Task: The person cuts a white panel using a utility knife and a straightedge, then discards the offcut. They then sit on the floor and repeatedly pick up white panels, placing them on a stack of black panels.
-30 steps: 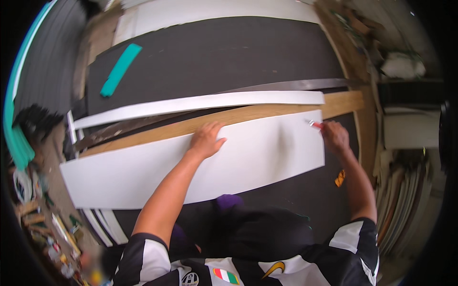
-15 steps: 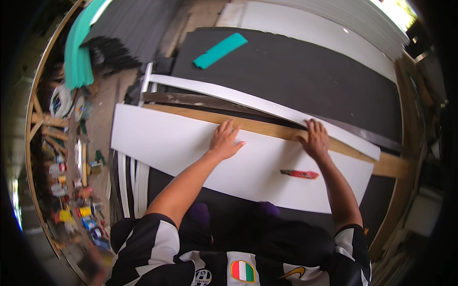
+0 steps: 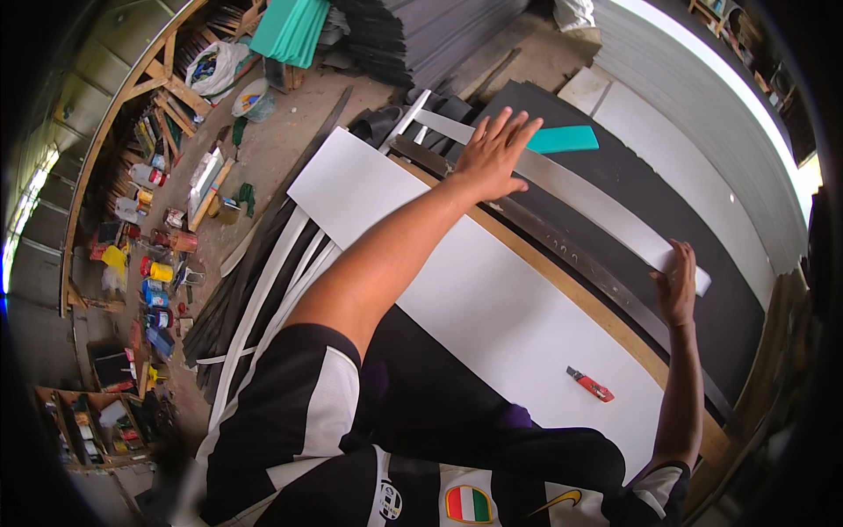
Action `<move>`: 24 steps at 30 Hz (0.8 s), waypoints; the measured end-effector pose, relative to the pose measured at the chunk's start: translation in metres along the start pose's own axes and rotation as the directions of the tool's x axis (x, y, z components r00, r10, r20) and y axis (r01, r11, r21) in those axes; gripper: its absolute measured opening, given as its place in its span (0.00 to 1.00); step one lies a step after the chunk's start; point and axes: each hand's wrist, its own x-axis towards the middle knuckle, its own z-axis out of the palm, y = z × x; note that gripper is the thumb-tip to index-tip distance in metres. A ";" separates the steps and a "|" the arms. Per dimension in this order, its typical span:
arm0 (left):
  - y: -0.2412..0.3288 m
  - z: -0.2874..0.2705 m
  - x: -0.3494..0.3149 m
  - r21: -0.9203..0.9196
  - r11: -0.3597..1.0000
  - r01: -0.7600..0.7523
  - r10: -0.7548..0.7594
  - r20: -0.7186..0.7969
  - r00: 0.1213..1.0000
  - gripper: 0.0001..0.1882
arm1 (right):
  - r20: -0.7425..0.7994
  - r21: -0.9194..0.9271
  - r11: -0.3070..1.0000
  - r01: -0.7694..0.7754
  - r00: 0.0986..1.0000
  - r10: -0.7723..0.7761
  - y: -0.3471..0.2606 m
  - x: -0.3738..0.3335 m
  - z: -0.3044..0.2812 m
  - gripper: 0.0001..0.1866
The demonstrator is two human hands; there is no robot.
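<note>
My left hand [image 3: 493,160] reaches over a narrow white strip [image 3: 597,202] with its fingers spread, hiding part of it. Whether the palm touches the strip I cannot tell. Close to the strip's right end, my right hand [image 3: 678,285] grips it with bent fingers. On the near side of the strip runs a dark, scuffed straight bar [image 3: 562,250], beside a wooden strip [image 3: 606,320]. A wide white sheet [image 3: 492,299] lies nearer to me, and a red utility knife [image 3: 590,385] with a dark end rests on it.
A teal piece [image 3: 566,139] lies on a black sheet [image 3: 729,290] beyond the strip. White and black offcuts [image 3: 263,290] fan out at left. Paint containers [image 3: 156,270], a bucket [image 3: 255,101] and stacked teal sheets [image 3: 290,31] stand farther left.
The view has turned. My left hand has come off the white sheet to over the strip, fingers spread. My right hand has moved to the strip's right end; the strip lies farther from the sheet.
</note>
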 end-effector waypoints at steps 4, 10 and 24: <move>-0.021 -0.065 0.016 -0.167 0.984 -0.067 0.084 0.097 0.992 0.41 | -0.173 0.069 0.988 0.139 0.977 -0.125 -0.035 0.062 -0.051 0.34; -0.076 -0.224 -0.025 -0.181 0.951 -0.252 0.153 -0.434 0.888 0.31 | -0.320 -0.128 0.985 0.113 0.936 -0.149 -0.116 0.159 -0.088 0.35; -0.133 -0.345 -0.443 0.185 0.756 0.628 -0.616 -0.125 0.778 0.43 | -0.088 0.267 0.625 0.734 0.664 -0.743 -0.487 0.302 0.118 0.37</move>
